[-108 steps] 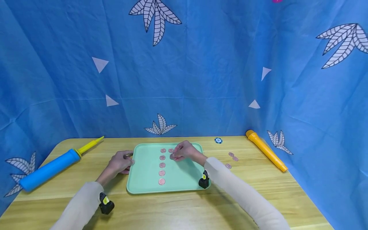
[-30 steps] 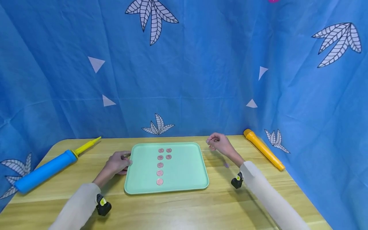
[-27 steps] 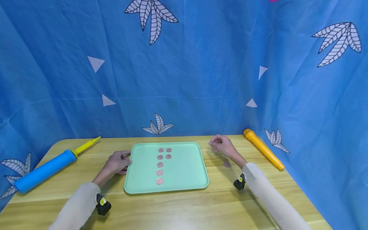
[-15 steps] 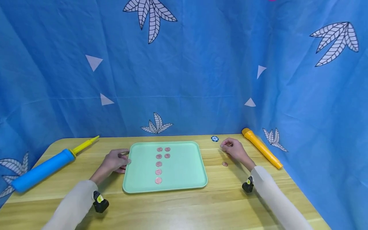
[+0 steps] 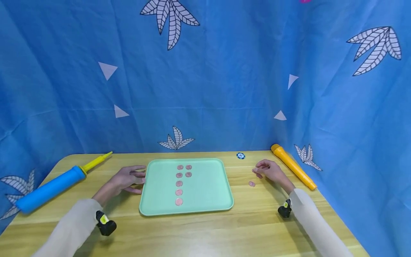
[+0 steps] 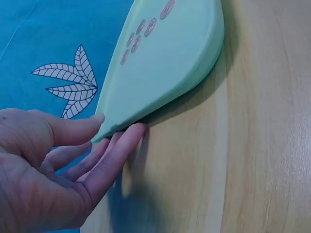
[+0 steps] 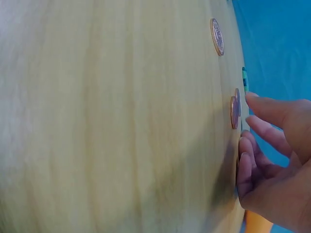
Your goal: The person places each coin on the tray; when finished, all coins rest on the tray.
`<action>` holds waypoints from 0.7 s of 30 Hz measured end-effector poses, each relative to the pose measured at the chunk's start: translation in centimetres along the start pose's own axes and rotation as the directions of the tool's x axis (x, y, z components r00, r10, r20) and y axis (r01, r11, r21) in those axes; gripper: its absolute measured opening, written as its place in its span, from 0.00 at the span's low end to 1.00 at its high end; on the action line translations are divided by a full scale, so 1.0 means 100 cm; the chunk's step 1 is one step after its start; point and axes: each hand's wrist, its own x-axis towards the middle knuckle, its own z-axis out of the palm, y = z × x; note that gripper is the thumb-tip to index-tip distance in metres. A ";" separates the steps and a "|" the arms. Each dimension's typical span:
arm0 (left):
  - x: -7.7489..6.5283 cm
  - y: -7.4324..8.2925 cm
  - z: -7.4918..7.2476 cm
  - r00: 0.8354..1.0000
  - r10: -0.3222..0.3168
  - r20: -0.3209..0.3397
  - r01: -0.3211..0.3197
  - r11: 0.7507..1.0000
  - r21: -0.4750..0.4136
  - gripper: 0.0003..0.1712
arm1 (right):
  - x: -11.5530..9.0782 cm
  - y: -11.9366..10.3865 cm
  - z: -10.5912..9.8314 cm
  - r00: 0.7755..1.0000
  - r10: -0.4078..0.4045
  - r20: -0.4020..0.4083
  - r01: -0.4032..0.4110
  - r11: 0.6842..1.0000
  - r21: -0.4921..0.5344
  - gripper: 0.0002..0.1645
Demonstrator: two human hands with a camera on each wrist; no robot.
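My left hand [image 5: 125, 180] is at the left edge of a pale green tray [image 5: 208, 191], fingers extended and spread. In the left wrist view the thumb meets the tray's rim from above, with the fingertips along its outer side. Several copper-coloured coins [image 5: 179, 192] lie on the tray in a long column and a shorter one. Right of the tray, my right hand [image 5: 269, 171] hovers low over the table, thumb and fingers apart. In the right wrist view, two overlapping coins [image 7: 234, 112] lie beside its fingertips, and another coin [image 7: 217, 37] lies farther off.
Near the table's back edge lies a blue and white poker chip [image 5: 240, 155]. An orange toy microphone [image 5: 293, 167] lies at the right, and a blue hand pump [image 5: 51, 189] with a yellow nozzle at the left. Behind the table hangs a blue curtain [image 5: 205, 71].
My right hand went from the tray, where a second coin now stands in the short column, rightward to the loose coins. My left hand's fingers have loosened and spread at the rim.
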 end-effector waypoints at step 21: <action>0.007 0.000 0.008 0.997 -0.056 -0.047 0.057 0.998 0.024 0.40 | 0.004 0.002 0.010 0.998 -0.045 -0.031 0.043 0.997 -0.057 0.10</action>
